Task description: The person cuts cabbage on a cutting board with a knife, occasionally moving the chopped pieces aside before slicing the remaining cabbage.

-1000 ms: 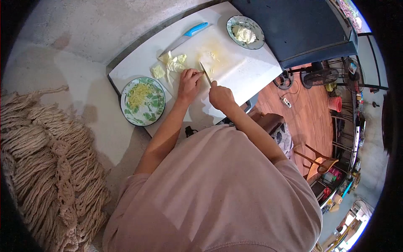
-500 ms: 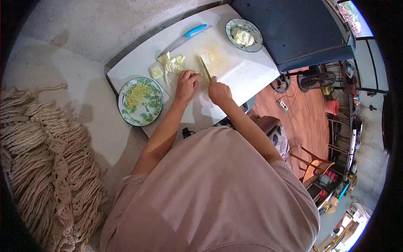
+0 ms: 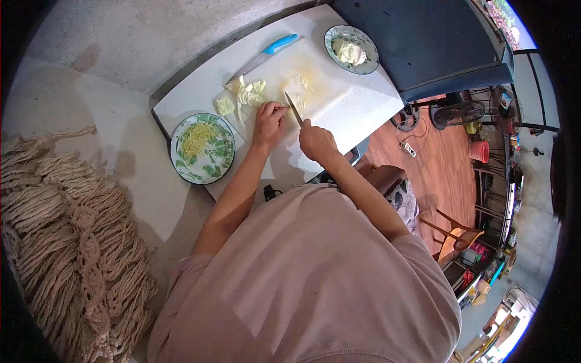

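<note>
My right hand [image 3: 318,143] grips a kitchen knife [image 3: 294,109], its blade pointing away from me over the white cutting board [image 3: 324,97]. Beside the blade, my left hand [image 3: 269,125] has its fingers curled down on a piece of cabbage, which they mostly hide. Thin cabbage shreds [image 3: 301,83] lie just beyond the knife tip. Larger cut cabbage leaves [image 3: 249,95] are spread past my left hand. A second knife with a blue handle [image 3: 281,43] rests farther off, near the wall side.
At the left, a green-and-white plate [image 3: 219,164] holds fine yellowish shreds. An enamel bowl [image 3: 331,43] with cabbage leaves stands at the far right of the white table [image 3: 372,100]. A dark blue cabinet [image 3: 423,48] borders the table. Thick rope strands [image 3: 78,242] hang at left.
The knife has turned slightly, and its tip has shifted a little left, toward my left fingers. The cabbage shreds beyond it now lie more apart. My left hand has hardly moved.
</note>
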`<action>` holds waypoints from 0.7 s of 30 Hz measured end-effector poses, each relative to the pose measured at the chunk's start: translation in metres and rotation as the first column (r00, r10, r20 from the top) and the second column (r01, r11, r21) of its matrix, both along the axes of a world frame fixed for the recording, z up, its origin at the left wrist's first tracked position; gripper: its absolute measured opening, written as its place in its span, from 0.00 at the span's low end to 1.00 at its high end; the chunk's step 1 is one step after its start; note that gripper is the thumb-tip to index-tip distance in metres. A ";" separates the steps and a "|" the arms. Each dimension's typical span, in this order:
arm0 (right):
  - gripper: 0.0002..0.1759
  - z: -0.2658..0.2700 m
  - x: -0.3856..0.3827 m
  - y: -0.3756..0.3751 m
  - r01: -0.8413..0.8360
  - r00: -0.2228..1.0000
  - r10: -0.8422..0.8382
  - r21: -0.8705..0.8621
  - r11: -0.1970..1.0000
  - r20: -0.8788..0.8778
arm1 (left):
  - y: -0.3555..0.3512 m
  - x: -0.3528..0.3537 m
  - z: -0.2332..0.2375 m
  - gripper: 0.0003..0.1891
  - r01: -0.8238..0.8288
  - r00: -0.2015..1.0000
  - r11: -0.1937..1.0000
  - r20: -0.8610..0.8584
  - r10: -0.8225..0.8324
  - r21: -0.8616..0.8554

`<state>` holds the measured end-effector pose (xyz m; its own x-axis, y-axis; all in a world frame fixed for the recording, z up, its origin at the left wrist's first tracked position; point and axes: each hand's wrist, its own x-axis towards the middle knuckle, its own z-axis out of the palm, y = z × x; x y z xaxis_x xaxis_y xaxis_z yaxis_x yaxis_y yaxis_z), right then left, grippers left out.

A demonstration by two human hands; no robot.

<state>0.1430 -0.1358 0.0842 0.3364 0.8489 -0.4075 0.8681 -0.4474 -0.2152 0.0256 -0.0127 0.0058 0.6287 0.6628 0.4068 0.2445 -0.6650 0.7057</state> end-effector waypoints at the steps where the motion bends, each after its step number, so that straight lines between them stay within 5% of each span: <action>1: 0.14 -0.004 0.000 -0.001 -0.003 1.000 0.003 0.036 0.999 0.005 | 0.000 0.000 0.000 0.14 0.000 1.000 1.000 -0.001 0.000 -0.002; 21: 0.12 -0.037 0.008 0.009 -0.016 0.996 0.004 0.133 0.991 0.088 | -0.001 -0.002 -0.002 0.18 0.001 1.000 0.998 -0.019 0.001 0.070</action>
<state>0.1513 -0.1270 0.0471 0.3574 0.8971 -0.2598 0.8904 -0.4112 -0.1951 0.0231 -0.0140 0.0043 0.6365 0.6331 0.4405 0.2571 -0.7127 0.6527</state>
